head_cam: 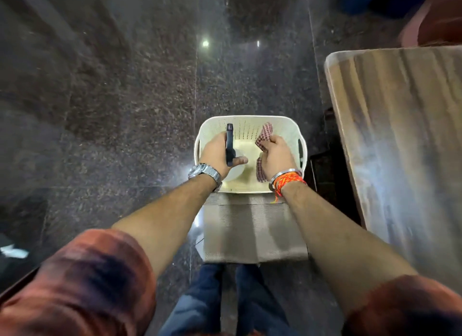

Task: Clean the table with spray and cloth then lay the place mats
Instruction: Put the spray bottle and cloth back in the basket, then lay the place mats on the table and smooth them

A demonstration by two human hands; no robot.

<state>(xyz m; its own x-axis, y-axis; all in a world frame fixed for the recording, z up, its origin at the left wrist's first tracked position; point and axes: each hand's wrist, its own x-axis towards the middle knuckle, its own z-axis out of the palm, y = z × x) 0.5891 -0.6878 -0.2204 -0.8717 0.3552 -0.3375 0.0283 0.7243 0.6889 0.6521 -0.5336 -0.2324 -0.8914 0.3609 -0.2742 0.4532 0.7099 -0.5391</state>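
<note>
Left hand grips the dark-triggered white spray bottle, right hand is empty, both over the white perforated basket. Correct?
No. Head view: the right hand grips a red-and-white checked cloth, not empty. The left hand does grip the dark-triggered white spray bottle, both over the white perforated plastic basket.

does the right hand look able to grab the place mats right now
Probably not yet: the right hand grips the checked cloth over the white basket. The place mats lie uncovered nearer the person, so only the full hand is in the way.
</note>
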